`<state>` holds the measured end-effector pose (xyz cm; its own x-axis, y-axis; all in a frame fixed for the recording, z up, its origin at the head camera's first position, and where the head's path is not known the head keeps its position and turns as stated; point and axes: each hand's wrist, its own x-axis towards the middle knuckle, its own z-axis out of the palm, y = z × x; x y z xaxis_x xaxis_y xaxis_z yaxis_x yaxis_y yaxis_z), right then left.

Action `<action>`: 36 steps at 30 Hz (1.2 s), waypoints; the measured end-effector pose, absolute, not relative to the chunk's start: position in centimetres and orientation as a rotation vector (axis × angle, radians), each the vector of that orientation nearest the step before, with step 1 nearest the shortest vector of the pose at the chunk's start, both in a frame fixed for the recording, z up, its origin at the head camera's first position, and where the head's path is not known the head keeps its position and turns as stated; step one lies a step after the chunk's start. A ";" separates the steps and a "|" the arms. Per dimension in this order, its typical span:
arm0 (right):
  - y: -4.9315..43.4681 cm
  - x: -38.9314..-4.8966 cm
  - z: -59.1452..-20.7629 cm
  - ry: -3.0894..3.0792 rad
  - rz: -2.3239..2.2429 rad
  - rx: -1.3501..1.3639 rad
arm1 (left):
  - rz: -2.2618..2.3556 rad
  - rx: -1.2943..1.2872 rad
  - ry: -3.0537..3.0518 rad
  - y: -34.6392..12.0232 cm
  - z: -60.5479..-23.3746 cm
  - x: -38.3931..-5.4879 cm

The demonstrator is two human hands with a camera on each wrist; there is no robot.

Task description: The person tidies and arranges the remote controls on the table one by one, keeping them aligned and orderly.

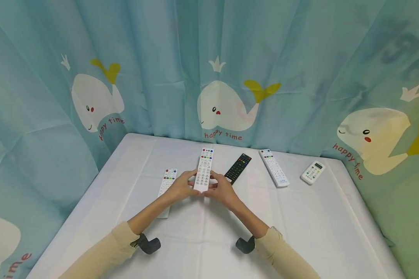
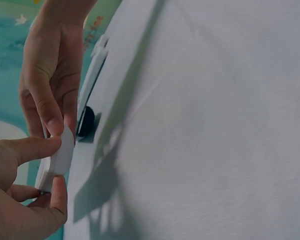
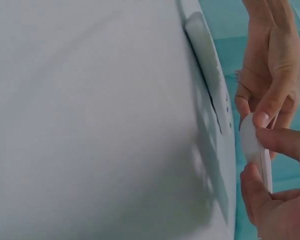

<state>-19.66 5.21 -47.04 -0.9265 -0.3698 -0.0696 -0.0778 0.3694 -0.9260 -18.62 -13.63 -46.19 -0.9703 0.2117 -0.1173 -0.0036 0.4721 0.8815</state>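
Note:
A white remote control (image 1: 204, 170) with rows of buttons is held up over the table, its button side toward the head camera. My left hand (image 1: 182, 186) grips its lower left edge, and my right hand (image 1: 223, 189) grips the lower right edge. Both thumbs meet near its bottom end. In the left wrist view the remote's end (image 2: 64, 152) shows between the fingertips of both hands, apart from the tabletop. The right wrist view shows the same white end (image 3: 250, 140) pinched by thumbs and fingers. Under my left forearm lies another white remote (image 1: 167, 181), partly covered.
Just right of my right hand lies a black remote (image 1: 238, 167). Farther right are a long white remote (image 1: 274, 168) and a short white remote with a small screen (image 1: 313, 173). A white cloth covers the table (image 1: 202, 252); a blue whale-print curtain (image 1: 160, 77) hangs behind.

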 end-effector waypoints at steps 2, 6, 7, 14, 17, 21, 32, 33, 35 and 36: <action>5.2 -19.4 -47.3 2.367 -1.580 -0.402 | 1.507 0.190 2.515 -13.8 -46.4 -18.2; 5.3 -18.9 -47.7 2.374 -1.575 -0.415 | 1.522 0.199 2.505 -14.0 -46.9 -17.6; 5.4 -18.7 -47.8 2.373 -1.577 -0.427 | 1.532 0.195 2.494 -14.0 -46.9 -17.4; 5.5 -17.8 -48.5 2.350 -1.596 -0.438 | 1.596 0.131 2.425 -14.2 -47.3 -16.2; 5.6 -17.4 -49.0 2.353 -1.561 -0.437 | 1.620 0.113 2.389 -14.2 -47.5 -15.6; 5.7 -17.0 -49.5 2.364 -1.516 -0.427 | 1.645 0.126 2.352 -14.4 -47.9 -14.9; 6.1 -16.1 -50.0 2.220 -1.581 -0.349 | 1.694 0.040 2.230 -14.5 -48.7 -14.0; 6.1 -16.0 -50.0 2.206 -1.584 -0.340 | 1.695 0.032 2.221 -14.5 -48.7 -13.9; 6.1 -15.9 -50.1 2.191 -1.585 -0.342 | 1.693 0.019 2.208 -14.5 -48.7 -13.8; 6.1 -15.8 -50.1 2.187 -1.584 -0.342 | 1.693 0.014 2.203 -14.5 -48.7 -13.7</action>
<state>-15.85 6.15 -50.15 -0.8833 -0.4299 -0.1872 0.0439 0.3218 -0.9458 -13.65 -14.54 -48.71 -0.9347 0.2242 -0.2757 -0.2086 0.2820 0.9365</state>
